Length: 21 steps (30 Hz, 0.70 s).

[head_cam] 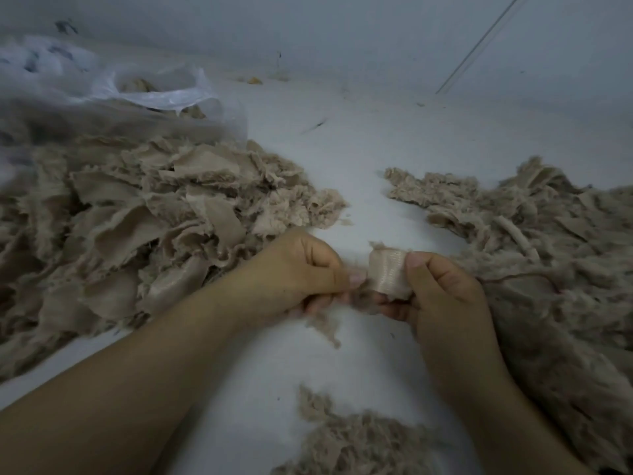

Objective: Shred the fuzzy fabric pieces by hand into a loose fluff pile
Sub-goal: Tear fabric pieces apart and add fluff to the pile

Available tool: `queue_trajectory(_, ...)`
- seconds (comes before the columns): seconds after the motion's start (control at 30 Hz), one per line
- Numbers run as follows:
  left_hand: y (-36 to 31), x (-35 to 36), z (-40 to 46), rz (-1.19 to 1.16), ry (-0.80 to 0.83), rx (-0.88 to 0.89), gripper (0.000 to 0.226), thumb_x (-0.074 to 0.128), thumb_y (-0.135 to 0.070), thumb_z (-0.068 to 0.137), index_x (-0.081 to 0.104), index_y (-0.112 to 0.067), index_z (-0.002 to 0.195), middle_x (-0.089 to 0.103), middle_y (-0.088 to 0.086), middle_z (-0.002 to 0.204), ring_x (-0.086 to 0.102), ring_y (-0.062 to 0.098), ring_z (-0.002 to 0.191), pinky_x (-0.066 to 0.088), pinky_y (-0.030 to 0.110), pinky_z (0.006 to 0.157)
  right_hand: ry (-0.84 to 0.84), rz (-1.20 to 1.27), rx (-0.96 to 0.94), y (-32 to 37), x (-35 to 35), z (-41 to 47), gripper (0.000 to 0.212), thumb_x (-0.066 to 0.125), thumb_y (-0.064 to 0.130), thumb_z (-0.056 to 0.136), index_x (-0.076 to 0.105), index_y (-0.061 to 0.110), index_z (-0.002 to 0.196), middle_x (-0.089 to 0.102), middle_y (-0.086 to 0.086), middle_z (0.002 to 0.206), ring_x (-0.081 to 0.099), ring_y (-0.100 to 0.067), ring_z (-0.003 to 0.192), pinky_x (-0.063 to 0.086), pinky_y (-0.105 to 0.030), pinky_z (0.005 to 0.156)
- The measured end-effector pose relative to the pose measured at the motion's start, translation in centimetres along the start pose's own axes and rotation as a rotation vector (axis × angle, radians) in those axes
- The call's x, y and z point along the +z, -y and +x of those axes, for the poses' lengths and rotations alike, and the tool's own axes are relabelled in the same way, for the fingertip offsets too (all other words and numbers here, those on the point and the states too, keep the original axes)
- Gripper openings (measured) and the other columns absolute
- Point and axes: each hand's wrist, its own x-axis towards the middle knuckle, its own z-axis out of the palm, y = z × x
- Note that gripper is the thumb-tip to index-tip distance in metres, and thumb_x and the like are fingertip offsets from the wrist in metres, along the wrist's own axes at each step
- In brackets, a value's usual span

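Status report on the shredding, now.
Both hands on one fabric piece: right hand pinching it, left hand gripping fluff at its edge. Unshredded pile left, fluff pile right. Nothing in the way.

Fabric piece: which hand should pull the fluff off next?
Left. The left hand pinches the fuzzy edge of the fabric piece, while the right hand grips its woven back, steadying it.

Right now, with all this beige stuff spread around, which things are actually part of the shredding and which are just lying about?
Part of the job:
- fabric scrap, pinched between left hand and right hand
- pile of unshredded pieces, on the left
- shredded heap, on the right
- small fluff clump, nearest the camera

Just lying about:
- plastic bag, far left
- thin rod against the wall
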Motion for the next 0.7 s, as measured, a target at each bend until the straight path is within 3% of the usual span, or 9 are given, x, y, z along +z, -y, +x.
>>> queue_trajectory(0.07, -0.1, 0.7, 0.6, -0.054, -0.182, 0.013, 0.033, 0.078, -0.032, 0.067, 0.059, -0.007, 0.080, 0.049, 0.008, 0.046, 0.035, 0.011, 0.029, 0.026, 0.014, 0.035, 0.008, 0.015, -0.001, 0.1, 0.1, -0.1, 0.040, 0.046, 0.019, 0.104, 0.078, 0.023, 0.081, 0.075, -0.010, 0.078, 0.069, -0.019, 0.062, 0.053, -0.023, 0.053)
queue_trajectory(0.17, -0.1, 1.6, 0.8, 0.030, -0.105, -0.026, 0.043, 0.075, -0.038, 0.071, 0.060, -0.007, 0.096, 0.057, 0.029, 0.066, 0.041, 0.018, 0.035, 0.033, 0.017, 0.035, 0.017, 0.034, 0.002, 0.0, 0.1, 0.0, 0.038, 0.046, 0.020, 0.104, 0.078, 0.021, 0.083, 0.075, -0.011, 0.081, 0.071, -0.022, 0.067, 0.055, -0.025, 0.056)
queue_trajectory(0.2, -0.1, 1.7, 0.7, 0.058, -0.070, -0.025, 0.040, 0.073, -0.036, 0.077, 0.062, -0.001, 0.095, 0.060, 0.031, 0.070, 0.044, 0.019, 0.039, 0.036, 0.019, 0.037, 0.019, 0.042, 0.008, 0.0, 0.1, 0.0, 0.038, 0.046, 0.019, 0.103, 0.078, 0.021, 0.083, 0.076, -0.012, 0.083, 0.071, -0.023, 0.069, 0.056, -0.026, 0.057)
queue_trajectory(0.27, 0.1, 1.7, 0.5, 0.032, -0.051, -0.029, 0.035, 0.069, -0.022, 0.087, 0.060, 0.012, 0.086, 0.062, 0.014, 0.055, 0.047, 0.013, 0.038, 0.036, 0.018, 0.037, 0.021, 0.047, 0.024, -0.1, 0.0, 0.0, 0.036, 0.048, 0.020, 0.102, 0.077, 0.019, 0.081, 0.075, -0.013, 0.082, 0.071, -0.025, 0.070, 0.057, -0.031, 0.059)
queue_trajectory(0.37, 0.2, 1.4, 0.3, 0.052, -0.049, -0.015, 0.032, 0.070, -0.021, 0.087, 0.057, -0.004, 0.064, 0.055, 0.008, 0.046, 0.041, 0.016, 0.033, 0.031, 0.019, 0.036, 0.033, -0.050, -0.017, -0.2, 0.0, -0.1, 0.021, 0.063, 0.021, 0.095, 0.072, 0.009, 0.079, 0.071, -0.020, 0.077, 0.067, -0.032, 0.069, 0.058, -0.041, 0.064)
queue_trajectory(0.47, 0.0, 1.3, 0.3, 0.065, -0.015, -0.012, 0.032, 0.068, -0.028, 0.088, 0.062, -0.006, 0.066, 0.053, 0.009, 0.045, 0.039, 0.016, 0.034, 0.032, 0.019, 0.037, 0.026, -0.114, -0.078, -0.3, 0.0, -0.1, 0.019, 0.069, 0.015, 0.089, 0.071, 0.004, 0.073, 0.067, -0.026, 0.072, 0.066, -0.036, 0.065, 0.059, -0.039, 0.062)
queue_trajectory(0.53, -0.2, 1.0, 0.2, 0.034, 0.050, -0.038, 0.032, 0.064, -0.032, 0.089, 0.067, -0.007, 0.070, 0.053, 0.008, 0.044, 0.038, 0.014, 0.033, 0.031, 0.017, 0.037, 0.013, -0.103, -0.063, -0.3, -0.1, -0.1, 0.025, 0.066, 0.014, 0.091, 0.068, 0.002, 0.070, 0.067, -0.025, 0.069, 0.066, -0.038, 0.064, 0.059, -0.043, 0.064)
queue_trajectory(0.6, -0.3, 0.5, 0.0, 0.008, 0.196, -0.082, 0.030, 0.065, -0.028, 0.091, 0.070, -0.005, 0.072, 0.055, 0.008, 0.045, 0.041, 0.012, 0.031, 0.034, 0.016, 0.036, -0.026, -0.043, -0.036, -0.1, -0.1, 0.0, 0.032, 0.065, 0.014, 0.092, 0.066, 0.010, 0.061, 0.062, -0.012, 0.059, 0.061, -0.022, 0.055, 0.054, -0.031, 0.054)
queue_trajectory(0.7, -0.6, -0.1, -0.3, 0.127, 0.569, -0.155, 0.020, 0.065, -0.019, 0.091, 0.074, -0.003, 0.084, 0.062, 0.005, 0.052, 0.050, 0.011, 0.035, 0.042, 0.018, 0.040, -0.066, 0.086, 0.022, 0.1, -0.2, 0.1, 0.040, 0.063, 0.016, 0.094, 0.063, 0.020, 0.055, 0.055, 0.000, 0.056, 0.051, -0.008, 0.050, 0.040, -0.014, 0.043)
